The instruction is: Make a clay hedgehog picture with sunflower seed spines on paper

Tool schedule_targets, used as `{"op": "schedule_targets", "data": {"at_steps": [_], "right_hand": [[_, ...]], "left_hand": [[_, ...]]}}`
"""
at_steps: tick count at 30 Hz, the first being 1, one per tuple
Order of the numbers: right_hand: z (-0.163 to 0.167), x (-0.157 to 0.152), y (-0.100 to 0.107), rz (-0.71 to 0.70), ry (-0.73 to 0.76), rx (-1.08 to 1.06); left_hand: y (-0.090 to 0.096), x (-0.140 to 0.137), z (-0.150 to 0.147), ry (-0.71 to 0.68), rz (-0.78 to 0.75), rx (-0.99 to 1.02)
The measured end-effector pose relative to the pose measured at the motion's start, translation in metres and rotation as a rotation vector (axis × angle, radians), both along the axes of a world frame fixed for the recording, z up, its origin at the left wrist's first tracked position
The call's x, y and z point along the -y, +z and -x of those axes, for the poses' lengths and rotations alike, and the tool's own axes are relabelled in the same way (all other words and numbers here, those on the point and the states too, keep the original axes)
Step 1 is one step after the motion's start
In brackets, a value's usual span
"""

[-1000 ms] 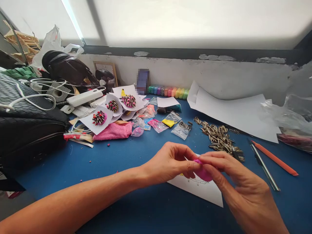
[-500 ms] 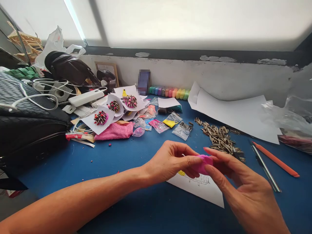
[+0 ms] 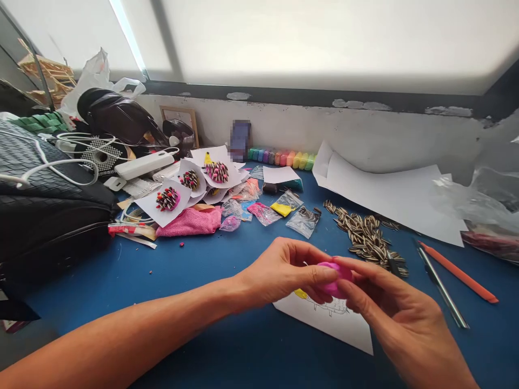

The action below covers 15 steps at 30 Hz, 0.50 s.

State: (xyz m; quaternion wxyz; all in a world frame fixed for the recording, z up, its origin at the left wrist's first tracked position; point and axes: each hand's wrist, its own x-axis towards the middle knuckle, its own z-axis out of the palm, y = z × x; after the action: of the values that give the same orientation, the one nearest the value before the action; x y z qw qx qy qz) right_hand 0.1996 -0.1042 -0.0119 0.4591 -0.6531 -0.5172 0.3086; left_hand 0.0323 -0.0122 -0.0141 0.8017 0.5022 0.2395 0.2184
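The left hand [image 3: 275,273] and the right hand [image 3: 399,313] are both clamped on a bright magenta-pink, rounded lump of soft, clay-like material [image 3: 344,272], thumb against fingers on either side. Half a second ago the right forefinger stood lifted off and the lump showed broad and uneven; now that finger has come back down on its upper edge, and what shows between the fingertips looks more compact. The left hand's pinch has stayed much the same. This suggests the lump is being turned and pressed into shape, with its form apparently not settled. It is held above a white paper sheet with a line drawing [image 3: 348,332], apart from the blue table [image 3: 227,351] and partly hidden by the fingers. The small yellow patch [image 3: 300,293] on the drawing shows just beyond the left fingers, plainer than a second ago. The loose heap of striped brown-and-cream seeds [image 3: 367,235], behind the right hand, remains untouched.
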Motion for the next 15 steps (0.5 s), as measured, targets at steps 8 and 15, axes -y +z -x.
{"op": "schedule_targets", "data": {"at_steps": [8, 15], "right_hand": [[0.004, 0.003, -0.002, -0.046, 0.061, 0.105], [-0.007, 0.002, -0.001, 0.026, 0.000, 0.170]], "left_hand": [[-0.006, -0.001, 0.000, 0.068, -0.021, -0.035], [-0.003, -0.003, 0.000, 0.076, -0.005, -0.015]]}}
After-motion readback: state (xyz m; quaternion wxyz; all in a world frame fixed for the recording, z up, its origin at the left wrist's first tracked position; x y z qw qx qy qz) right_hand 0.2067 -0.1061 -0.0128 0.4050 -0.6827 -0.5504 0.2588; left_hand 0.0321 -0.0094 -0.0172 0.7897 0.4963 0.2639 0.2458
